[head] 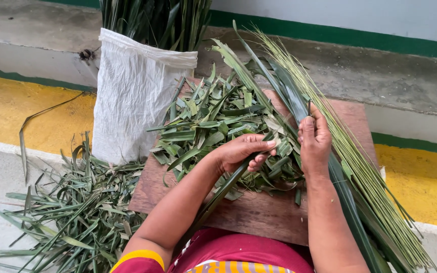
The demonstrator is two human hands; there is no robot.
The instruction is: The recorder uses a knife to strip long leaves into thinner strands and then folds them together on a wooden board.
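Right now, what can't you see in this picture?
Head view:
- Inside the white sack: its wall hides the leaf bottoms, and the top edge cuts off their tips.
- What the right hand pinches: its fingers cover it.
- The long leaf under the left hand: its near end goes behind the arm.

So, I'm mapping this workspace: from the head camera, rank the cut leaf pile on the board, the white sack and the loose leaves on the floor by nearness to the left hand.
1. Cut leaf pile: directly under and around the left hand, on the board.
2. White sack: beyond, to the hand's left.
3. Loose leaves on the floor: lower left, off the board; not far behind the sack.
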